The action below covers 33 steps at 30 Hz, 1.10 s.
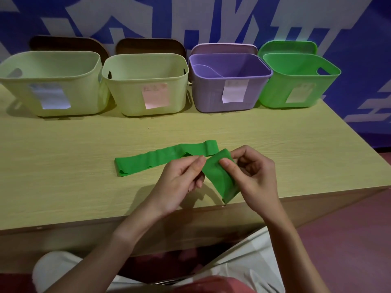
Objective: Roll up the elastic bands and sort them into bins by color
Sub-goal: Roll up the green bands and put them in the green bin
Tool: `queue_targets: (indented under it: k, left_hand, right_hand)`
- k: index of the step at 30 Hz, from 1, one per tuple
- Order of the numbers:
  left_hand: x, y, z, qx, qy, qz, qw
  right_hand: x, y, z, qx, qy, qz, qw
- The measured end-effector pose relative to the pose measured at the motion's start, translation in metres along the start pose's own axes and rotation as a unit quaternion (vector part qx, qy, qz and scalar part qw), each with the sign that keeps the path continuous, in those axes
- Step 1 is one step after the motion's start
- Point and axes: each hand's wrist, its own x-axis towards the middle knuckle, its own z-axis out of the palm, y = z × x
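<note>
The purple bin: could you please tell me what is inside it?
A purple band lies against the back-left wall of the purple bin; its front wall hides the floor.

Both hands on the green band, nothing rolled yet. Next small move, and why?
Probably start turning the pinched end over itself into a first tight roll. Both the left hand and right hand pinch one end of the green band, lifted off the table; the rest lies flat and unrolled. The green bin waits far right.
</note>
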Motion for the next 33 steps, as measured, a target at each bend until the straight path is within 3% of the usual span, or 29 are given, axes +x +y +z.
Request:
queue_targets:
  k: [7,10,12,15,18,21,23,27,33]
  left_hand:
    - [-0.003,-0.004,-0.004,0.217,0.027,0.118,0.969]
    - [-0.002,-0.003,0.000,0.229,0.060,0.117,0.965]
    - [-0.001,-0.002,0.001,0.174,0.057,0.089,0.979]
    - [0.000,0.002,0.000,-0.056,0.010,-0.007,0.998]
    - [-0.004,0.008,0.003,-0.254,-0.015,-0.090,0.963]
    - [-0.005,0.009,0.005,-0.342,-0.062,-0.130,0.928]
    - [-0.003,0.007,0.001,-0.295,-0.082,-0.129,0.943]
    - [0.002,-0.001,-0.001,-0.048,-0.027,-0.049,0.997]
    - [-0.002,-0.008,-0.004,0.127,0.026,0.080,0.988]
  right_hand:
    - [0.002,0.001,0.009,0.012,-0.001,0.004,1.000]
    - [0.000,0.004,0.012,0.019,-0.021,0.021,0.999]
    - [0.000,0.005,0.011,-0.001,-0.020,0.011,1.000]
    - [0.004,0.006,0.006,-0.032,-0.018,-0.023,0.999]
    - [0.005,0.002,0.006,-0.039,-0.039,-0.045,0.997]
    - [0.005,0.001,0.007,-0.019,-0.026,-0.037,0.999]
    - [0.005,0.004,0.006,-0.019,-0.017,-0.025,0.999]
    - [0.002,0.006,0.007,0.012,-0.009,-0.001,1.000]
    - [0.002,0.010,0.008,0.015,0.001,0.023,1.000]
